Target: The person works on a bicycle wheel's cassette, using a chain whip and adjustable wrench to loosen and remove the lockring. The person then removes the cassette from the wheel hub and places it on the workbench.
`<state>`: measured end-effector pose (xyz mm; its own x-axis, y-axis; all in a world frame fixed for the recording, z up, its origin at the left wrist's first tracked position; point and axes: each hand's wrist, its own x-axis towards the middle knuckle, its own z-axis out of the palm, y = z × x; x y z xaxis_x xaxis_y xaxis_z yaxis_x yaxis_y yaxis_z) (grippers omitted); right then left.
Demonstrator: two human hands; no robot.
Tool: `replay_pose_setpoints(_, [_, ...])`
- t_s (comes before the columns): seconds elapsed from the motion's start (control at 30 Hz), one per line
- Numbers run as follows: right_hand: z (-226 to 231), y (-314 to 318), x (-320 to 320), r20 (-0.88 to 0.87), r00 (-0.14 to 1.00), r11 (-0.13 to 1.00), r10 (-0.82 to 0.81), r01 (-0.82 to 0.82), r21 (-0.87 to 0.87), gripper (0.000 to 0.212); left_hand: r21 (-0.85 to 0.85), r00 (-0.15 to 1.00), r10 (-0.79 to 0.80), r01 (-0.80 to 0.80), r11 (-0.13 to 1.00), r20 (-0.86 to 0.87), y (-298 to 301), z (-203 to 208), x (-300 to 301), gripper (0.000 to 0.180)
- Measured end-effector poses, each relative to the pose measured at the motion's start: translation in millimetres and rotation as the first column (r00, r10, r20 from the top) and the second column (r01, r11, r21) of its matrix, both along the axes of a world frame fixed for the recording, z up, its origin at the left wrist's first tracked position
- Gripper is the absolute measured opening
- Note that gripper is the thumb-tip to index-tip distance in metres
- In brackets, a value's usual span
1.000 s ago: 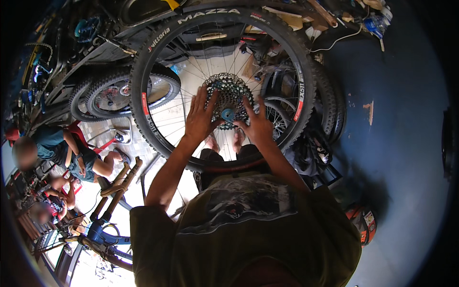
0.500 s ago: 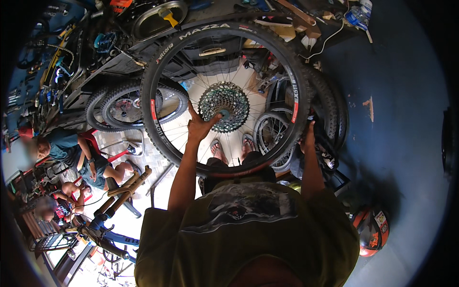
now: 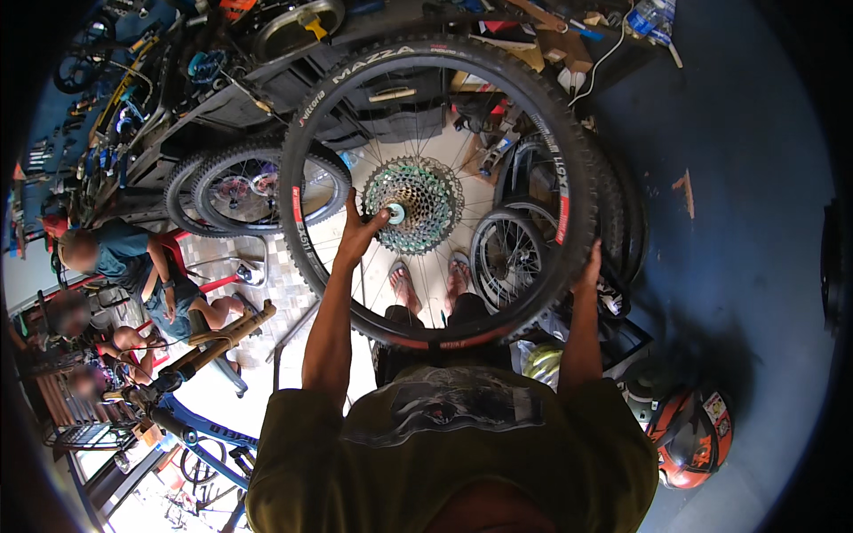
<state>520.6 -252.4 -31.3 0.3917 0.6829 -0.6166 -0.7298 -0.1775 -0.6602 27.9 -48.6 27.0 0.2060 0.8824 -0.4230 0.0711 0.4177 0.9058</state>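
A bicycle wheel (image 3: 311, 258) with a black knobby tyre is held up in front of my body, above my feet. Its large cassette (image 3: 426, 226) faces me at the hub, with thin spokes around it. My left hand (image 3: 358, 235) reaches in at the left of the cassette, thumb on the end of the hub and index finger stretched upward; its other fingers are mostly hidden. At the tyre's right outer edge, my right hand (image 3: 587, 271) grips the wheel, its fingers partly out of sight.
Several more wheels stand at the left (image 3: 240, 191) and right (image 3: 511, 253). A cluttered workbench (image 3: 222, 120) runs along the far side. A blue bike frame (image 3: 200, 426) and seated people (image 3: 133, 258) are at left. An orange helmet (image 3: 693, 440) lies by the blue wall (image 3: 711, 266).
The wheel has shifted a little to the right and tilted, so the hub end sits further left on the cassette. My right hand has moved slightly right along with the tyre.
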Motion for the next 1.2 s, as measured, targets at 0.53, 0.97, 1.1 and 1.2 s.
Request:
replay_pose_setpoints(0.53, [127,52,-144,-0.065,0.918,0.807,0.392,-0.309,0.503,0.08,-0.439,0.865,0.134,0.107,0.892,0.484,-122,-223,-7,0.087])
replay_pose_setpoints(0.97, [-4,122,-260,-0.086,0.916,0.909,0.392,-0.371,0.189,0.092,-0.85,-0.07,0.9,0.304,0.431,0.431,-177,-422,-10,0.077])
replay_pose_setpoints(1.1, [-25,145,-283,-0.076,0.889,0.891,0.451,-0.445,0.088,0.097,-0.879,0.631,0.697,-0.047,0.474,0.342,-168,-437,-17,0.073])
replay_pose_setpoints(1.2, [-26,163,-297,-0.051,0.868,0.869,0.494,-0.491,0.057,0.099,-0.922,0.267,0.884,0.167,0.35,0.384,-177,-463,-20,0.071])
